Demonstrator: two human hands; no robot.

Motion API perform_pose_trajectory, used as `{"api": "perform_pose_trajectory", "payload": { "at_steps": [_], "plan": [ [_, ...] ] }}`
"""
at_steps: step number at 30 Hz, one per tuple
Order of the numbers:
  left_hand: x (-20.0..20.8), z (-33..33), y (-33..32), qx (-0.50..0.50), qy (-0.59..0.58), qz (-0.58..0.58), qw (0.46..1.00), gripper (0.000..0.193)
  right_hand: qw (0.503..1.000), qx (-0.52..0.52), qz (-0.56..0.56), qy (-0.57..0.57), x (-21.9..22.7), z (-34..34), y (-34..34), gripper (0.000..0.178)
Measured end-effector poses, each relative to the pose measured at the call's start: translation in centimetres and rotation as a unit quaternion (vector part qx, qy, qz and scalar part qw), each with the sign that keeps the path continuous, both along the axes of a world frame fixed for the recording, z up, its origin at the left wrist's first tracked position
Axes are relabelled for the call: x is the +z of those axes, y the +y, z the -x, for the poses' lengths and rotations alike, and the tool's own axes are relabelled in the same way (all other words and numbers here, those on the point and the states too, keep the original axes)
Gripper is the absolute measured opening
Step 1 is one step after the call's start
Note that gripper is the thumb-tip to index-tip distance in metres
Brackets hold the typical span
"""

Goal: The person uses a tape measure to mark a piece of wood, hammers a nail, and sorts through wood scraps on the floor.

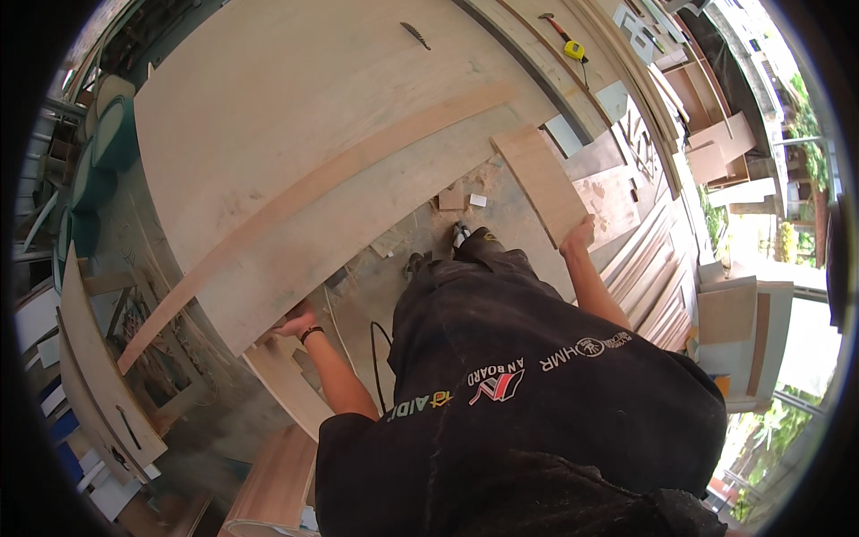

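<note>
My right hand (580, 234) is closed around the near end of a plywood board (541, 183), which slants away toward the workbench on the right. At the near left corner of the large pale plywood sheet (295, 268), my left hand (296, 323) reaches to the sheet's edge. Its fingertips are partly hidden there, so its grip cannot be made out. Just below that hand is a pale curved wooden panel (284, 385). Across the large sheet lies a long, thin wooden strip (331, 183), bent in a wide curve by the lens.
A dark serrated blade (415, 36) lies on the sheet's far part. Beyond it are a hammer (555, 27) and a yellow tape measure (574, 50). Wood offcuts (452, 197) litter the floor by my feet, near a black cable (374, 358). Stacked wooden strips (649, 259) stand at right.
</note>
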State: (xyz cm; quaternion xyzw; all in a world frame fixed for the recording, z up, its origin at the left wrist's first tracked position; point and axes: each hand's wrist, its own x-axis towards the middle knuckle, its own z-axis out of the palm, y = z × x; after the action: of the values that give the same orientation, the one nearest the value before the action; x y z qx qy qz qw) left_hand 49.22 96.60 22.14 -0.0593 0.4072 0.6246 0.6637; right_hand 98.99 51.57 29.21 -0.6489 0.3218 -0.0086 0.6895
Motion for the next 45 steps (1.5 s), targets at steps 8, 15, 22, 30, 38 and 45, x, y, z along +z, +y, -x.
{"api": "perform_pose_trajectory", "payload": {
  "at_steps": [8,15,22,30,38,45],
  "plan": [
    [-3.0,0.2,3.4,-0.271,0.367,0.099,0.884,0.098,0.999,-0.018,0.014,0.028,0.6,-3.9,0.5,0.056],
    [-2.2,-6.4,1.0,-0.29,0.892,0.111,0.328,0.073,0.998,0.018,-0.065,-0.011,-2.2,-9.1,-1.8,0.062],
    [13.9,-39.3,-14.4,-0.38,0.543,-0.405,0.63,0.021,0.996,0.036,-0.065,0.048,-4.0,-13.4,-3.6,0.073],
    [10.1,-65.3,-14.8,-0.332,0.674,-0.606,0.26,0.033,0.99,0.044,-0.109,0.073,-5.3,-18.0,-1.8,0.07],
    [7.4,-68.8,-13.2,-0.431,0.69,-0.554,0.176,0.044,0.992,0.039,-0.077,0.095,-3.0,-19.6,-1.0,0.075],
    [8.7,-73.3,-13.6,-0.403,0.675,-0.576,0.224,0.043,0.986,0.055,-0.097,0.124,-2.1,-19.6,-1.1,0.081]
  ]
}}
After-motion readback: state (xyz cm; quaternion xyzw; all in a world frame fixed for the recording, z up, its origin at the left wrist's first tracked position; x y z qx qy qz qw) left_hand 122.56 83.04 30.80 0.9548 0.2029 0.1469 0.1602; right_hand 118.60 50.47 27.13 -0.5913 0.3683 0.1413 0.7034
